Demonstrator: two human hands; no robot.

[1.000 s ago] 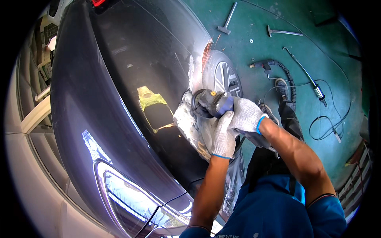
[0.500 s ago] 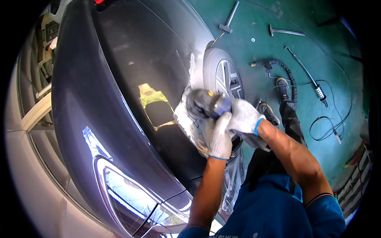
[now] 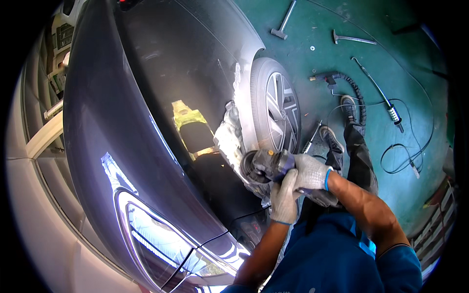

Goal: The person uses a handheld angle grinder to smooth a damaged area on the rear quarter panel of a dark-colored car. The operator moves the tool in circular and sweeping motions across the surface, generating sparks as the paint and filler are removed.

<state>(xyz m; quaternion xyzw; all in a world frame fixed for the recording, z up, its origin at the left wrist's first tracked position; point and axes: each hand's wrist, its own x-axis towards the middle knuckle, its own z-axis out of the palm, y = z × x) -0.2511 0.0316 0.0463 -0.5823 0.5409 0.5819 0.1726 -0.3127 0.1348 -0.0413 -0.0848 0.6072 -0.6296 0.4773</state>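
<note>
Both my hands wear whitish knit gloves and grip an angle grinder (image 3: 276,165) with a dark body. My right hand (image 3: 312,173) is wrapped round its body. My left hand (image 3: 284,195) closes on it from the near side. The grinder's round head lies at the lower end of a rough, bared silvery strip (image 3: 228,134) along the wheel arch of a dark car (image 3: 146,63); contact cannot be made out. Just beyond the grinder stands the car's wheel (image 3: 277,110), with a grey tyre and spoked rim.
On the green floor (image 3: 322,68) lie a hammer (image 3: 283,22), a second hammer (image 3: 354,39), an air gun with a coiled hose (image 3: 334,78) and a slide-hammer-like puller (image 3: 383,100). A thin cable (image 3: 432,117) loops at the right. Another metal rod tool (image 3: 310,139) lies beside my shoe.
The grinder and both hands have moved nearer to me and slightly right, down along the wheel arch. More of the wheel and the bared strip now shows.
</note>
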